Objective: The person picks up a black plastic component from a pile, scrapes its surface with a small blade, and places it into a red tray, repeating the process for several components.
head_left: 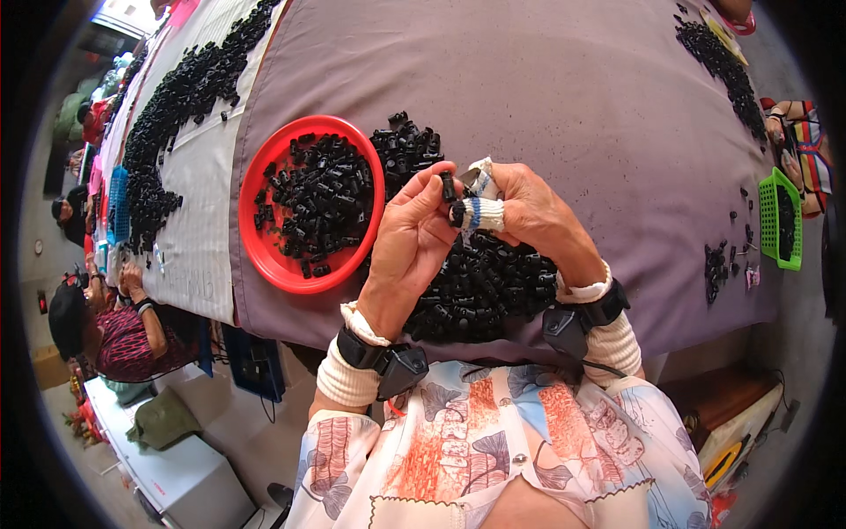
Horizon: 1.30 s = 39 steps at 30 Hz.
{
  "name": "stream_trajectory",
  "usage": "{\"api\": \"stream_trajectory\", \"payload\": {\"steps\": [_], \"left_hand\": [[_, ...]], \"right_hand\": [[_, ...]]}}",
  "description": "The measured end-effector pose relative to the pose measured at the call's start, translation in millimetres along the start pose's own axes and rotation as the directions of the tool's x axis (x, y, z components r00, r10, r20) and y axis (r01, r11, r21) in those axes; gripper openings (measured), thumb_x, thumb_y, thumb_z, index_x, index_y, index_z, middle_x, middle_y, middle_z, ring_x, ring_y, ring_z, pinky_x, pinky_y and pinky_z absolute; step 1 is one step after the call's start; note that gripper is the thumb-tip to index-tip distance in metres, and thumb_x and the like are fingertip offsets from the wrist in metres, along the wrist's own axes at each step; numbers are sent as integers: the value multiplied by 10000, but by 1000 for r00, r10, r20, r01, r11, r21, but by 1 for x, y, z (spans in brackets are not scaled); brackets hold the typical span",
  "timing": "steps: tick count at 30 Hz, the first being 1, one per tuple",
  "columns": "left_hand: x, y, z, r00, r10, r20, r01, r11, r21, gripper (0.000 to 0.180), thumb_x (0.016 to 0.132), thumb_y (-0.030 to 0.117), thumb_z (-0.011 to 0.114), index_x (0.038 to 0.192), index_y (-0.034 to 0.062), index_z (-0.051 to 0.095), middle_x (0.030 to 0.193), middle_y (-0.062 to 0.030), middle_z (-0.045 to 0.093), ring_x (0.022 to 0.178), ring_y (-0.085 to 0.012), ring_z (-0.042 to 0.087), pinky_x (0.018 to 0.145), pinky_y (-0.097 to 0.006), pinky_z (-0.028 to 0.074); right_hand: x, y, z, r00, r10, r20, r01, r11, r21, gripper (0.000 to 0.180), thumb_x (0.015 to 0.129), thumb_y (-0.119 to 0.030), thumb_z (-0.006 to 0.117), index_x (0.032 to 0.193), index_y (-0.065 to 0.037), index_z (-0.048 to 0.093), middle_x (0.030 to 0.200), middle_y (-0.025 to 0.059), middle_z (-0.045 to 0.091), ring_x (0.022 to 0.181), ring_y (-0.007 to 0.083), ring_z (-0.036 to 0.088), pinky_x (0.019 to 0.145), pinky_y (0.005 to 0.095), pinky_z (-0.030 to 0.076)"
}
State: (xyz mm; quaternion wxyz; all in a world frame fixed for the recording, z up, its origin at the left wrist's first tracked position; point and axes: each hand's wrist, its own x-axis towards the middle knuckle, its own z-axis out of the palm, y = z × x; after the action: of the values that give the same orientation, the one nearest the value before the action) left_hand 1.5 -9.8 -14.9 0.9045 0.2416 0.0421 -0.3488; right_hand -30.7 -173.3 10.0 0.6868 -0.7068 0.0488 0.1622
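My left hand pinches a small black plastic part between thumb and fingertips. Close against it is my right hand, with white, blue-striped cloth covers on its thumb and finger. Its fingers are closed on a small grey blade-like tool, mostly hidden by the covers. Beneath both hands, a heap of similar black parts lies on the mauve tablecloth. Left of my left hand, a round red tray holds many more of them.
A pale cloth with a long heap of black parts covers the left side, where a person sits. On the far right are another black heap, a green basket, scattered parts and another person's arm.
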Motion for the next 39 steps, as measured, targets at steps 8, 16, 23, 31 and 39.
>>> {"api": "stream_trajectory", "payload": {"steps": [8,16,23,31,39], "left_hand": [[-3,8,-2,997,9,-74,-8,1000,15,212,909,110,491,1087,3,535,899,-78,606,775,-130,579,741,-278,483],[-44,93,-48,883,448,-139,-381,857,346,211,886,110,537,1070,9,557,868,-84,610,746,-142,583,681,-302,482],[-54,93,-47,902,377,-208,-372,926,66,189,911,127,493,1046,13,559,899,-84,576,772,-165,494,688,-298,409],[-43,78,-40,944,310,-115,-304,950,67,130,884,141,543,977,54,567,837,-63,594,709,-135,501,657,-288,430],[-42,77,-38,946,302,-115,-299,953,44,128,876,131,553,976,53,570,849,-71,591,707,-143,494,633,-283,413]], "right_hand": [[3,2,-1,1000,-12,14,13,997,-73,201,736,-210,638,747,-31,547,537,-7,482,429,67,430,377,236,335],[0,-1,-1,998,-10,-66,4,996,-90,195,808,-211,603,699,-73,517,484,-39,434,393,40,383,368,215,271],[1,-5,5,999,-23,-47,18,994,-108,255,807,-278,611,695,-79,500,484,-40,430,395,34,380,373,208,264],[1,6,1,999,-20,-41,16,995,-95,271,803,-292,620,691,-80,492,497,-37,436,406,34,386,376,205,267],[1,5,4,999,-8,-41,7,1000,-26,246,801,-278,618,690,-94,499,489,-48,424,401,30,378,370,199,263]]}}
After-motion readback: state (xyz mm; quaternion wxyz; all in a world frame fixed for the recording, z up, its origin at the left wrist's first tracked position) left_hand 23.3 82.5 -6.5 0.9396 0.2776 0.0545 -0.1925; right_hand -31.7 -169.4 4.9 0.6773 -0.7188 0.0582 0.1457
